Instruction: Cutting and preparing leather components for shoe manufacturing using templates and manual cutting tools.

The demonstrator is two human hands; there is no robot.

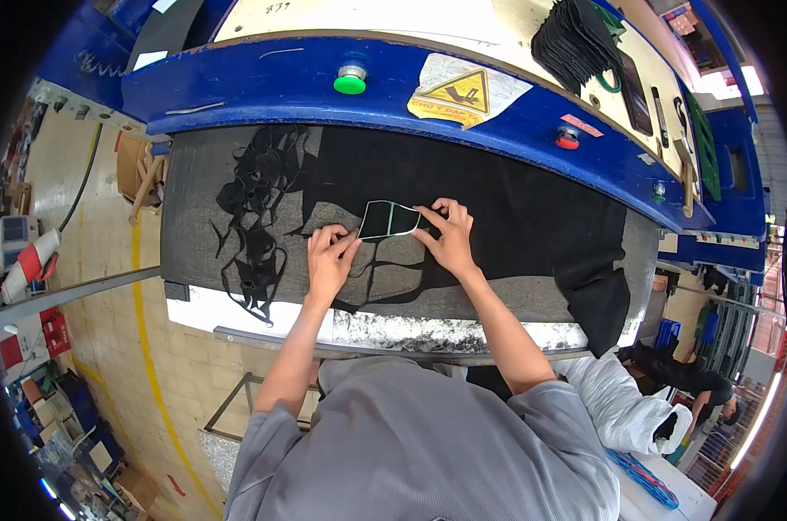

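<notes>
Black sheet material (506, 208) covers much of the grey tabletop (194, 208) in the head view, and the small frame (390, 220), white-edged with a green crossbar, is at the near edge of the black sheet. Just left of the frame, the left hand (328, 260) has thumb and fingertips clamped on its near left corner; to the right of it, the right hand (451, 240) is clamped on the narrower end, thumb on the near side and index finger on the far side. Nearer the person than the frame, grey surface shows through gaps in the black material, with thin bands left between them. Left of the frame and well apart from it lie tangled black strips (259, 269). Beyond the frame runs a blue beam (298, 82) bearing a green button (350, 80), with a red button (567, 137) farther right. As a judgement, the step in hand is lining up the frame on uncut material beside those gaps. The next move seems to call for small, even shifts by both hands, so that its outline sits flat and wholly over black; whether it is flat already, I cannot tell.
</notes>
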